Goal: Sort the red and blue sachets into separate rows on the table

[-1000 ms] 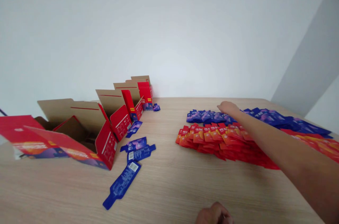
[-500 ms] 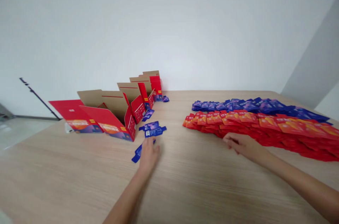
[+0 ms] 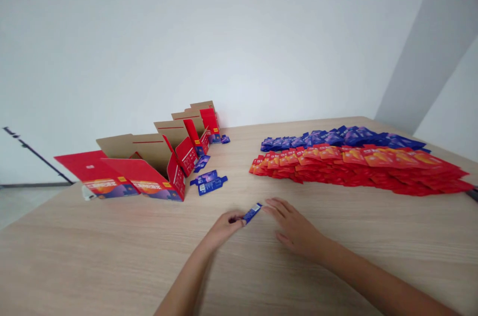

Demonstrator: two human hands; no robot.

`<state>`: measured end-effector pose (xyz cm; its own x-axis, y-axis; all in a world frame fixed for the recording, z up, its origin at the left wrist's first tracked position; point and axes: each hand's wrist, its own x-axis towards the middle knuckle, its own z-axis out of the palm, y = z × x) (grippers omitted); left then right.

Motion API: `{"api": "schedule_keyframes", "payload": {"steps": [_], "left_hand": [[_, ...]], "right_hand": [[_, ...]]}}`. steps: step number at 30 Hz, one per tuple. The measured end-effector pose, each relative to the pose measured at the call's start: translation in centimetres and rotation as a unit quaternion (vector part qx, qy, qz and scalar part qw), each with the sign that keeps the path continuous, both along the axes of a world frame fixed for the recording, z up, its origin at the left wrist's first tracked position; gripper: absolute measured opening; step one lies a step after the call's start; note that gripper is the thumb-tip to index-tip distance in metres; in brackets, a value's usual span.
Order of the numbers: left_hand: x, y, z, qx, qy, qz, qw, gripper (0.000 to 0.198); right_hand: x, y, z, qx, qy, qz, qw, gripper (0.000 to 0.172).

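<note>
Between the thumb and fingers of my left hand (image 3: 224,227) is a small flat blue carton (image 3: 253,212), held above the near middle of the table. Just right of it, my right hand (image 3: 293,229) has its fingers spread and holds nothing; its fingertips are close to the carton's right end. Other flat blue cartons (image 3: 210,185) lie on the table beyond my left hand, beside the open red boxes (image 3: 149,176).
A long spread of red packets (image 3: 336,161) covers the right side of the wooden table (image 3: 123,251). Behind it runs a row of blue packets (image 3: 332,136). Open red boxes recede along the left, and a thin black pole (image 3: 41,156) stands beyond the table's left edge.
My left hand has picked up the near blue carton and moved right with it. My right hand has come left from the red packets and its fingers have spread. The view has shifted slightly.
</note>
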<state>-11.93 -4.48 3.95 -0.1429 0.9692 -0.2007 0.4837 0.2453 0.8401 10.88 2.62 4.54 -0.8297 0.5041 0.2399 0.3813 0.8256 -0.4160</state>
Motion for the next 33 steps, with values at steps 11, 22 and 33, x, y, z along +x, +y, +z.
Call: {"api": "schedule_keyframes", "payload": {"steps": [11, 22, 33], "left_hand": [[-4.6, 6.5, 1.0, 0.053, 0.232, 0.113, 0.965, 0.033], [-6.4, 4.7, -2.0, 0.101, 0.499, 0.074, 0.857, 0.034], [12.2, 4.6, -3.9, 0.131, -0.231, 0.058, 0.962, 0.046]], "right_hand": [[1.5, 0.8, -3.3, -0.360, 0.148, -0.159, 0.907, 0.030], [1.3, 0.9, -5.6, -0.505, 0.335, -0.124, 0.786, 0.047], [1.9, -0.1, -4.0, -0.320, 0.298, -0.249, 0.864, 0.031]]}}
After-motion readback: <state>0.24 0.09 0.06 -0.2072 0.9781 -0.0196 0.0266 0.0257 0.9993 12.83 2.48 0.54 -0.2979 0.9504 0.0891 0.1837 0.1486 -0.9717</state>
